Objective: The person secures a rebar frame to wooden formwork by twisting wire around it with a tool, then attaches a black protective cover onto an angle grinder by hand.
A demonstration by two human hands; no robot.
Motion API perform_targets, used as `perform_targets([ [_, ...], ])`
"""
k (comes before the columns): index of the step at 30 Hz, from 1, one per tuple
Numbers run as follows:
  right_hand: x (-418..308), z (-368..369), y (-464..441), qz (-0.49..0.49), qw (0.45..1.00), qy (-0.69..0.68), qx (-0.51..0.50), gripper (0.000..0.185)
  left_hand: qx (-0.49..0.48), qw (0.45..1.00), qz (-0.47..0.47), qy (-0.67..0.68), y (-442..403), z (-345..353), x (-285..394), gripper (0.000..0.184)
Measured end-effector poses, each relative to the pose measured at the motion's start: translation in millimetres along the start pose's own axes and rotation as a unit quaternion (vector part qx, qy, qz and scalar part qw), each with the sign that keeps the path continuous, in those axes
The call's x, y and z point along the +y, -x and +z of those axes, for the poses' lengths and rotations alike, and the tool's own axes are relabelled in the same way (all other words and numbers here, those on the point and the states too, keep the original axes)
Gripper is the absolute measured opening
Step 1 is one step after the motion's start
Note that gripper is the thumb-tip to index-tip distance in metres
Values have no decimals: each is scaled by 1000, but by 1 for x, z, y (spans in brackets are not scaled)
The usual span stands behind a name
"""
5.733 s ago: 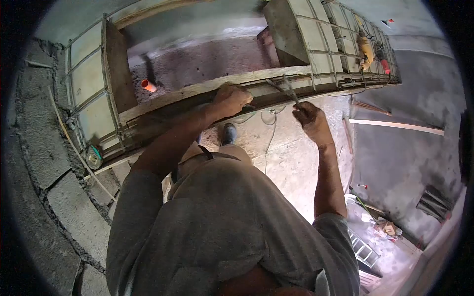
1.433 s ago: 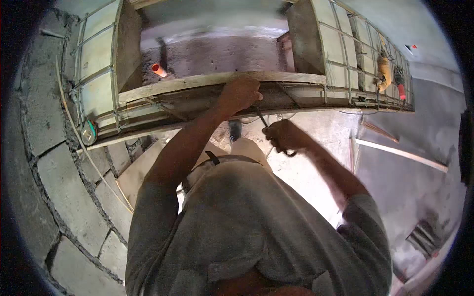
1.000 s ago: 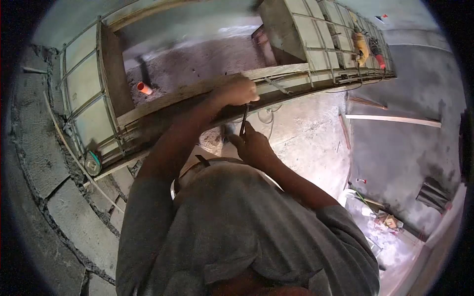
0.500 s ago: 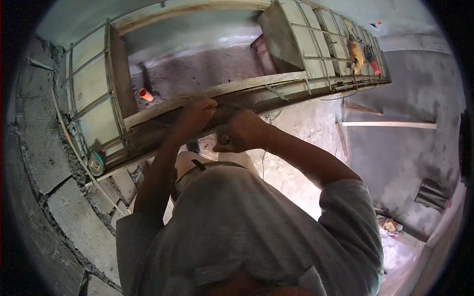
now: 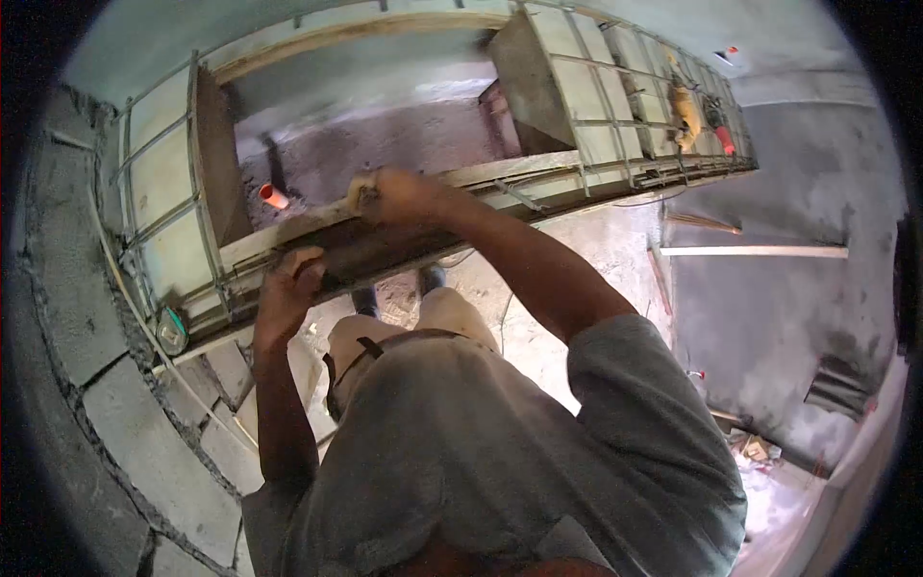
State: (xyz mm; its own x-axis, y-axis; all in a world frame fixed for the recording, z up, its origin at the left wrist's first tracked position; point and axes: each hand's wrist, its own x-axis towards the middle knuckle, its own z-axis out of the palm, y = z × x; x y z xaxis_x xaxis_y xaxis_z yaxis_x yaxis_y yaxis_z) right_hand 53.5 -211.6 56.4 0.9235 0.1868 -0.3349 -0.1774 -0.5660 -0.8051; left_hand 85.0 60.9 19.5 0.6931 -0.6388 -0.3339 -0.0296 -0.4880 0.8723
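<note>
Holds right hand [image 5: 392, 197] curled over the plank [image 5: 519, 169] and left hand [image 5: 286, 293] curled apart from it, nearer the tape [image 5: 173, 330], with any grasp in either impossible to tell.

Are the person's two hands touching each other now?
No, a clear gap shows between the left hand and the right hand.

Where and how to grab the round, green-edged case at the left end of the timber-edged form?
Probably a pinch across opposite edges of the round, green-edged case, from above and its right. Its compact, rounded outline gives edges to grip; the grey block wall lies on its left, while the bare left hand is on its right.
</note>
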Motion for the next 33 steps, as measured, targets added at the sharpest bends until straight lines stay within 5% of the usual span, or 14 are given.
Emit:
perform_targets([
  [2, 20, -1, 3, -8, 992, -61, 107, 18, -17, 996, 28, 86, 6, 12, 7, 33],
  [3, 43, -2, -1, -42, 978, -100, 179, 15, -44, 999, 4, -19, 5, 16, 19, 33],
  [5, 52, -23, 18, -48, 947, -183, 258, 12, -70, 997, -10, -20, -2, 41, 26, 34],
  [7, 59, -42, 40, 34, 891, -309, 331, 8, -101, 994, -21, -21, -9, 65, 43, 34],
  [9, 65, -50, 60, 34, 854, -338, 394, 6, -142, 972, 113, -151, -17, 89, 65, 36],
  [10, 68, -49, 67, 39, 813, -361, 456, 4, -142, 972, 109, -154, -20, 103, 71, 36],
  [12, 72, -45, 72, 29, 822, -324, 467, 4, -144, 946, 210, -202, -26, 128, 78, 38],
  [17, 111, -39, 55, 2, 797, -248, 550, 4, -160, 929, 250, -222, -47, 171, 93, 44],
  [19, 120, -50, 49, 91, 842, -152, 509, 13, -158, 914, 309, -211, -55, 199, 83, 47],
  [23, 118, -49, 16, 166, 804, -20, 570, 19, -179, 919, 261, -234, -65, 208, 76, 56],
  [28, 121, -53, 5, 219, 801, -85, 551, 20, -132, 897, 329, -262, -80, 207, 87, 62],
  [31, 120, -57, 1, 240, 802, -64, 544, 19, -176, 886, 207, -376, -84, 220, 86, 58],
  [33, 116, -61, 11, 287, 801, -67, 521, 20, -175, 919, 211, -282, -80, 214, 90, 43],
])
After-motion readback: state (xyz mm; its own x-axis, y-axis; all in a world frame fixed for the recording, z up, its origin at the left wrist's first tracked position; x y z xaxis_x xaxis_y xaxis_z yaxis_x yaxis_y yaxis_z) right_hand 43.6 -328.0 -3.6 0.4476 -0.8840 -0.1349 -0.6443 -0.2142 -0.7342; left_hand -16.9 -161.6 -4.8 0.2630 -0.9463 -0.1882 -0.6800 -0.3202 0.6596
